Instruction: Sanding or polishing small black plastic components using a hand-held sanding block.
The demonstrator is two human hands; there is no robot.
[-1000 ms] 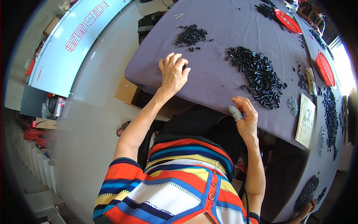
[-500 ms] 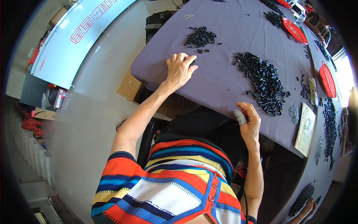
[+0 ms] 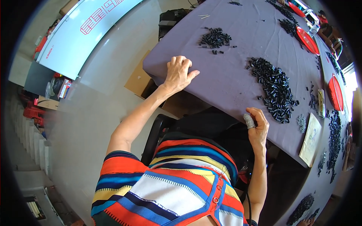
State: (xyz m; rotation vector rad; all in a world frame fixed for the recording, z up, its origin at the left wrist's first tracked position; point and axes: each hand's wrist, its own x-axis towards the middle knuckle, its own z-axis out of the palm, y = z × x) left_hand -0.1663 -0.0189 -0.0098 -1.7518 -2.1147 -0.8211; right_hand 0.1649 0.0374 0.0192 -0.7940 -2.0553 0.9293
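My left hand (image 3: pixel 178 74) rests at the left end of the cloth-covered table (image 3: pixel 222 81), palm down. Its fingers curl under, the thumb juts out to the right, and whatever is in them is hidden. At the table's front edge, my right hand (image 3: pixel 258 126) is closed loosely, its thumb in a grey wrap (image 3: pixel 249 121); I cannot make out anything in it. Beyond and to the right of that hand spreads a large pile of short black tubes (image 3: pixel 277 92). A smaller pile of black tubes (image 3: pixel 215 37) lies beyond my left hand.
A small heap of clear pieces (image 3: pixel 301 123) and a paper booklet (image 3: pixel 311 140) lie to the right. Farther right are red trays (image 3: pixel 335 92) and more black piles. Another person's hand (image 3: pixel 306 221) shows at lower right. A cardboard box (image 3: pixel 138 77) stands below the table's left corner.
My left hand has drawn left, away from the small pile, toward the table's left edge. The view has shifted slightly; my right hand keeps its place by the front edge.
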